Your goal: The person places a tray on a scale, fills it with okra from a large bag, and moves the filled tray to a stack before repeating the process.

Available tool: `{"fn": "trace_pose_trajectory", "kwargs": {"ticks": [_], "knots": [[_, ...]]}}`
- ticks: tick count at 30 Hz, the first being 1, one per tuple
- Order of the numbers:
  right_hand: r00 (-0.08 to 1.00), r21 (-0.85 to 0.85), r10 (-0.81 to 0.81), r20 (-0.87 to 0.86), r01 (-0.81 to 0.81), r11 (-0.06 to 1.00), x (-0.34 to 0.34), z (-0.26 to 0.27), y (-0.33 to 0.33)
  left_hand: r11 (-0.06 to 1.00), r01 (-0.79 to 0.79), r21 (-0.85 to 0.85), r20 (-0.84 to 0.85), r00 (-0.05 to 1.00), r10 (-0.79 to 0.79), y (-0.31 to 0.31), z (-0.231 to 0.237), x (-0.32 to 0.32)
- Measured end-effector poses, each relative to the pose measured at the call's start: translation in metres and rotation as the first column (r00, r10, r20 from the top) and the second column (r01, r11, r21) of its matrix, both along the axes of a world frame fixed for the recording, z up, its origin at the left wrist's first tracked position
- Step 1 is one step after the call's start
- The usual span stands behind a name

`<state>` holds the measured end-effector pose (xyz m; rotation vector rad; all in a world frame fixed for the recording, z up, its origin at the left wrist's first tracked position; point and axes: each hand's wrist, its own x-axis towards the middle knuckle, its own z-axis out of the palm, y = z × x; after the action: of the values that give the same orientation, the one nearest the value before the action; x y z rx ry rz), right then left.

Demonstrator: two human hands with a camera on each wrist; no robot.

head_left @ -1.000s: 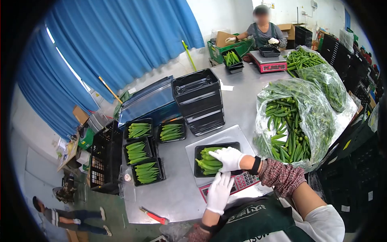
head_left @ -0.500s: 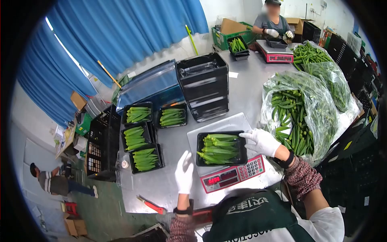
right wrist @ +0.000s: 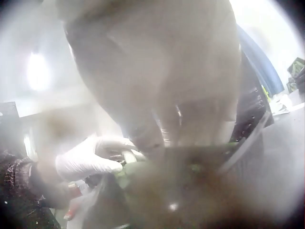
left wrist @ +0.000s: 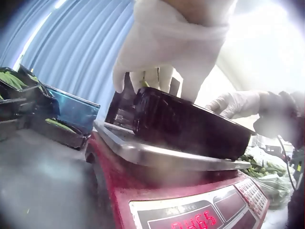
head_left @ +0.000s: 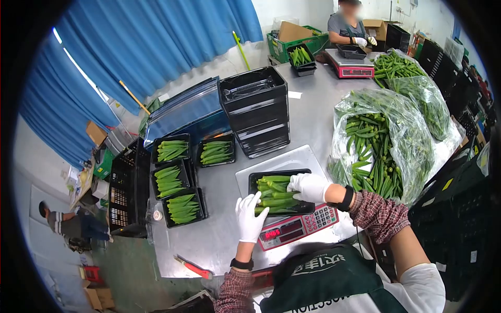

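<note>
A black tray (head_left: pixel 303 208) of green okra (head_left: pixel 275 194) sits on the steel plate of a red digital scale (head_left: pixel 299 227). My white-gloved left hand (head_left: pixel 249 215) is at the tray's left end, thumb and fingers bent about the okra there. From the right, my gloved right hand (head_left: pixel 310 188) grips the okra at the other end, its fingers down inside the tray. In the left wrist view, the left fingers reach over the wall of the tray (left wrist: pixel 190 125). Red digits glow on the display (left wrist: pixel 194 221). The right wrist view is blurred around the okra.
Filled okra trays (head_left: pixel 168 180) stand at the left, beside a tall stack of black trays (head_left: pixel 257 115). An open plastic bag (head_left: pixel 417 156) of okra lies at the right. A red-handled cutter (head_left: pixel 195 268) rests near the front edge. Across the table, a person (head_left: pixel 345 28) works beside another scale (head_left: pixel 350 67).
Half a second ago both hands were off the okra, at either side of the tray. They have since come in onto it, and the display reading has changed.
</note>
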<state>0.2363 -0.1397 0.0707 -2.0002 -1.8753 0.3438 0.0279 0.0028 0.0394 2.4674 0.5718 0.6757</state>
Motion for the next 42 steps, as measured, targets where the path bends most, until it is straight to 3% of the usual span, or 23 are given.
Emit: {"fn": "trace_pose_trajectory", "kwargs": {"ticks": [2, 4, 5, 6, 10, 13, 17, 19, 20, 21, 24, 26, 28, 30, 31, 32, 34, 37, 38, 39, 40, 41, 42], "knots": [[1.0, -0.044, -0.01, -0.009, 0.01, 0.999, 0.001, 0.005, -0.001, 1.0, 0.01, 0.027, 0.0, 1.0, -0.01, 0.002, -0.001, -0.001], [0.977, -0.105, -0.123, -0.177, 0.105, 0.989, -0.007, 0.011, 0.001, 0.998, 0.021, 0.051, -0.014, 1.0, -0.02, 0.001, 0.002, 0.002], [0.984, -0.047, -0.11, -0.143, 0.104, 0.993, -0.014, 0.015, 0.002, 0.998, 0.025, 0.06, -0.046, 0.999, -0.022, 0.001, 0.003, 0.004], [0.993, 0.174, -0.026, -0.116, 0.046, 0.984, -0.016, -0.004, 0.005, 0.997, 0.028, 0.067, -0.075, 0.997, -0.023, 0.001, 0.003, 0.006], [0.91, 0.125, 0.068, 0.41, -0.129, 0.984, -0.035, -0.006, 0.003, 0.999, -0.026, -0.044, -0.029, 0.999, 0.025, 0.004, 0.003, 0.011], [0.846, 0.031, 0.076, 0.528, -0.108, 0.994, -0.033, -0.005, 0.006, 0.994, -0.052, -0.098, 0.035, 0.998, 0.056, 0.005, 0.007, 0.005], [0.972, -0.193, 0.236, -0.01, -0.233, 0.953, 0.013, 0.047, 0.009, 0.964, -0.159, -0.213, 0.173, 0.965, 0.197, 0.015, 0.019, -0.019], [0.93, 0.04, 0.292, -0.224, -0.291, 0.956, 0.051, 0.079, 0.025, 0.926, -0.205, -0.318, 0.204, 0.939, 0.278, 0.02, 0.026, -0.035], [0.955, 0.006, 0.214, -0.206, -0.217, 0.976, 0.062, 0.117, 0.031, 0.9, -0.227, -0.373, 0.193, 0.93, 0.314, 0.021, 0.029, -0.04], [0.94, 0.198, 0.296, -0.169, -0.262, 0.945, 0.085, 0.131, 0.047, 0.894, -0.235, -0.38, 0.192, 0.926, 0.325, 0.022, 0.03, -0.043], [0.998, 0.559, 0.032, 0.051, -0.055, 0.827, 0.143, 0.163, 0.104, 0.895, -0.248, -0.371, 0.171, 0.929, 0.329, 0.019, 0.036, -0.047], [0.961, 0.62, -0.276, -0.028, 0.233, 0.749, 0.167, 0.169, 0.139, 0.9, -0.257, -0.352, 0.15, 0.934, 0.326, 0.016, 0.042, -0.044], [0.931, 0.563, -0.365, 0.01, 0.296, 0.771, 0.19, 0.15, 0.17, 0.92, -0.241, -0.308, 0.137, 0.946, 0.294, 0.013, 0.047, -0.04], [0.936, 0.175, -0.184, 0.301, 0.135, 0.975, 0.2, 0.13, 0.185, 0.921, -0.252, -0.298, 0.106, 0.95, 0.294, 0.012, 0.049, -0.037], [0.93, 0.034, -0.128, 0.346, 0.123, 0.992, 0.2, 0.128, 0.188, 0.929, -0.235, -0.284, 0.095, 0.958, 0.272, 0.013, 0.05, -0.036], [0.837, 0.334, -0.267, 0.477, 0.108, 0.936, 0.198, 0.122, 0.185, 0.938, -0.216, -0.272, 0.088, 0.965, 0.248, 0.013, 0.05, -0.035], [0.811, 0.725, -0.348, 0.471, -0.132, 0.676, 0.168, 0.148, 0.161, 0.929, -0.221, -0.298, 0.068, 0.966, 0.251, 0.011, 0.047, -0.033], [0.918, 0.555, -0.172, 0.357, -0.061, 0.83, 0.098, 0.143, 0.088, 0.922, -0.203, -0.328, 0.06, 0.97, 0.235, 0.009, 0.038, -0.024], [0.91, 0.422, 0.005, 0.415, -0.198, 0.885, 0.081, 0.118, 0.065, 0.926, -0.183, -0.329, 0.066, 0.974, 0.216, 0.007, 0.036, -0.02], [0.903, 0.211, 0.02, 0.428, -0.121, 0.97, 0.045, 0.117, 0.032, 0.928, -0.176, -0.329, 0.068, 0.975, 0.21, 0.006, 0.036, -0.013], [0.966, -0.031, 0.078, 0.247, -0.073, 0.997, 0.021, 0.101, 0.01, 0.941, -0.144, -0.307, 0.073, 0.982, 0.174, 0.005, 0.037, -0.005], [0.907, 0.022, 0.141, 0.396, -0.163, 0.986, 0.009, 0.062, -0.004, 0.953, -0.107, -0.283, 0.079, 0.988, 0.134, 0.004, 0.038, 0.003], [0.883, -0.077, 0.126, 0.451, -0.102, 0.992, -0.006, 0.044, -0.013, 0.959, -0.065, -0.277, 0.077, 0.993, 0.09, 0.004, 0.033, 0.011]]}}
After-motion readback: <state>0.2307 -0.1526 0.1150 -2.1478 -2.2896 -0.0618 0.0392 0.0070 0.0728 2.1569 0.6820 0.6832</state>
